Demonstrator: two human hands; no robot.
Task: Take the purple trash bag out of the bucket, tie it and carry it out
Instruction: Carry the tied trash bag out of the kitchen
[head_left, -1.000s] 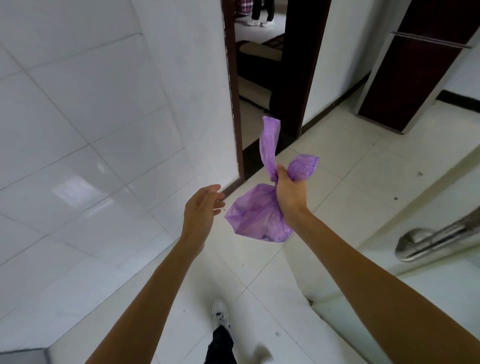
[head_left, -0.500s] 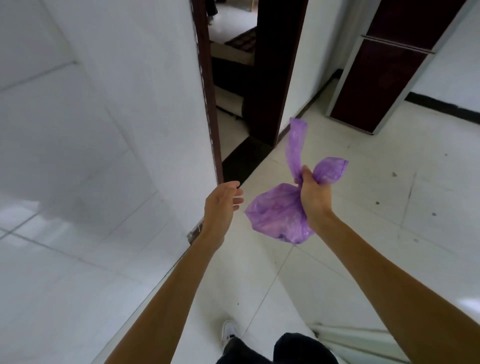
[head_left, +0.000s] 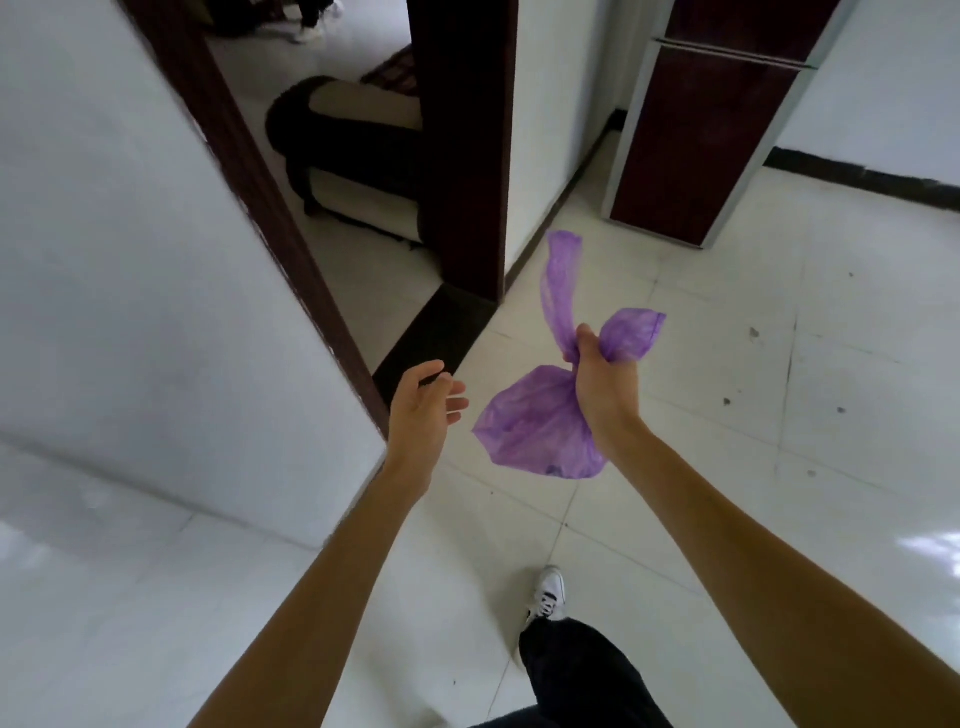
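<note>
The purple trash bag (head_left: 530, 423) hangs in the air in front of me, small and half full. My right hand (head_left: 602, 382) is closed around its knotted neck, and two loose tails of plastic stick up above the fist. My left hand (head_left: 423, 408) is stretched out to the left of the bag, fingers apart and holding nothing, a short gap away from the plastic. The bucket is not in view.
A white tiled wall (head_left: 130, 270) ends at a dark wooden door frame (head_left: 270, 208) on the left. Through the doorway lies a dark sofa (head_left: 353, 140). A dark red cabinet (head_left: 711, 119) stands at the back right. My white shoe (head_left: 548, 592) steps on the white floor tiles.
I have walked forward toward the doorway, so the frame and the room beyond look nearer. The bag stays in my right hand and my left hand stays open beside it.
</note>
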